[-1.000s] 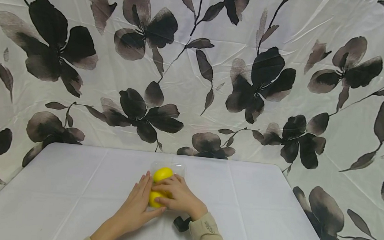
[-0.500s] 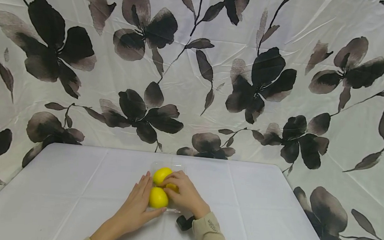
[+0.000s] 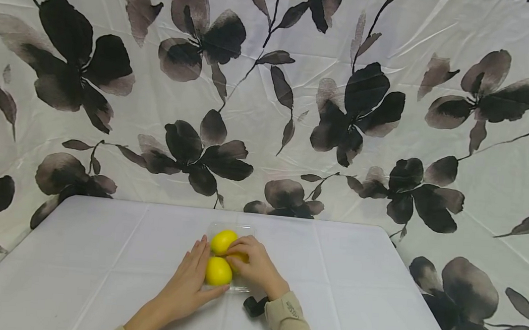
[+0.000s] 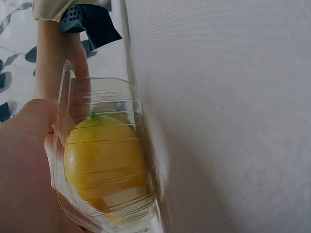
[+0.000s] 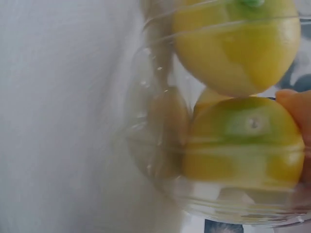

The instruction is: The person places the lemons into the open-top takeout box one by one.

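Note:
A clear plastic container (image 3: 240, 288) stands on the white table with three yellow lemons in it. One lemon (image 3: 223, 242) lies at the back, and another lemon (image 3: 219, 272) at the front left. The third lemon (image 3: 242, 257), at the right, is partly covered by my right hand (image 3: 256, 267), whose fingers and thumb curl round it. My left hand (image 3: 186, 284) lies along the container's left side with fingers straight, thumb near the front edge. The left wrist view shows a lemon (image 4: 104, 155) through the ribbed wall; in the right wrist view two lemons (image 5: 243, 141) press together.
The white-covered table (image 3: 329, 300) spreads around the container. A floral cloth (image 3: 286, 111) hangs behind the table's far edge. Under my right wrist sits a black device (image 3: 254, 306), next to the beige sleeve (image 3: 289, 318).
My right hand has shifted right, off the front-left lemon, which now shows fully. Its fingers have closed round the right-hand lemon. My left hand has stayed in place.

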{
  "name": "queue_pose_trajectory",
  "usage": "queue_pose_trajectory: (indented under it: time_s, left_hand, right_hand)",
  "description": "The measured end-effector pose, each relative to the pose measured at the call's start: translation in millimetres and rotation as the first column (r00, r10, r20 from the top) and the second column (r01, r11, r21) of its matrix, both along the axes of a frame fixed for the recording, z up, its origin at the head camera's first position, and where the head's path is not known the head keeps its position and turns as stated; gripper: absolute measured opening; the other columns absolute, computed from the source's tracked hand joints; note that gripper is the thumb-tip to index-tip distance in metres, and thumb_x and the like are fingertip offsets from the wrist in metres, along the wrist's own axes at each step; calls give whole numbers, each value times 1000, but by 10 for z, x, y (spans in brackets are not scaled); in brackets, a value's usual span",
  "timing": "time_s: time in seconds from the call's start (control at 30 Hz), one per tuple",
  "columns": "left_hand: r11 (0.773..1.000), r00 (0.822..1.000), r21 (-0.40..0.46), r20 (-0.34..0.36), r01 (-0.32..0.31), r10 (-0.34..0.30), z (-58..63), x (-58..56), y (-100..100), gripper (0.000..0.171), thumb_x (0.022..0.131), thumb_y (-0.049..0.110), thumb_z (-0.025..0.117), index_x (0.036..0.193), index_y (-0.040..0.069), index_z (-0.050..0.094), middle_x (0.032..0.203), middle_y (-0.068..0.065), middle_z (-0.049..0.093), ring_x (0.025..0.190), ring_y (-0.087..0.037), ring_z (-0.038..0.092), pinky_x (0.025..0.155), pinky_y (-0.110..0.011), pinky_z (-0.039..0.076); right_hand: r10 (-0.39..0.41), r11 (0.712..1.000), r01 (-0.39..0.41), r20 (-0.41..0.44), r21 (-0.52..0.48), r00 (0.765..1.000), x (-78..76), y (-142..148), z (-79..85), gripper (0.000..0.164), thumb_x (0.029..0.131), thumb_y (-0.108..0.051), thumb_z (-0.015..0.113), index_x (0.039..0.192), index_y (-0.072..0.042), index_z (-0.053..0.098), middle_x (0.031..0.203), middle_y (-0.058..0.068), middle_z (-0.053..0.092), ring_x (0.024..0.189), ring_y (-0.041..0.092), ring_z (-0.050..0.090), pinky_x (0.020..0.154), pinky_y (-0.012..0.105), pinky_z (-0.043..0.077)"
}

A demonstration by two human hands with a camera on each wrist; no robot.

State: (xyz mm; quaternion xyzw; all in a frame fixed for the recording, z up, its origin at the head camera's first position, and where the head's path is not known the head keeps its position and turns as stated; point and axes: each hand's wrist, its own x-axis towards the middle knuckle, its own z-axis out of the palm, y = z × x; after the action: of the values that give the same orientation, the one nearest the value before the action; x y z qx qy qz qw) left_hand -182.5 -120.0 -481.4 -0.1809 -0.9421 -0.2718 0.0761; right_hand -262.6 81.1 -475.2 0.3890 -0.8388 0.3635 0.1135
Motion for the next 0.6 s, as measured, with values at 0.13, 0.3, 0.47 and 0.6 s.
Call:
queue_pose_trajectory:
  time_s: [0.13, 0.3, 0.47, 0.6]
  left_hand:
    - [1000, 1000, 2, -1, 2, -2, 3, -18, 2, 106, 90, 66, 57, 153, -11, 18, 163, -25, 7, 149, -42, 11, 117, -61, 14]
    - [1000, 1000, 7, 13, 4, -4, -11, -32, 6, 107, 90, 65, 57, 153, -11, 16, 163, -25, 5, 149, -41, 10, 118, -60, 13]
    - [1000, 1000, 9, 19, 4, -5, -13, -38, -2, 108, 90, 65, 58, 153, -11, 16, 163, -24, 5, 149, -42, 9, 118, -61, 13]
    - [1000, 999, 14, 29, 19, -19, 37, -44, -33, 105, 90, 63, 59, 153, -10, 18, 163, -24, 5, 149, -43, 7, 117, -62, 12]
  right_hand:
    - [14, 999, -13, 14, -29, 1000, -13, 5, 8, 10, 88, -6, 72, 96, -5, 78, 102, 4, 71, 102, 19, 61, 96, 31, 50]
    - [13, 998, -11, 43, -57, 999, -5, 37, 40, 11, 89, -6, 71, 98, -4, 77, 105, 5, 71, 104, 20, 61, 97, 33, 49]
    - [3, 995, 2, 43, -104, 999, 36, 132, 135, 11, 91, -8, 69, 99, -5, 76, 107, 6, 71, 106, 21, 61, 97, 37, 50]
    - [-60, 988, 62, 20, -144, 998, 84, 266, 264, 11, 90, -7, 70, 99, -6, 76, 107, 5, 72, 105, 21, 62, 95, 40, 50]
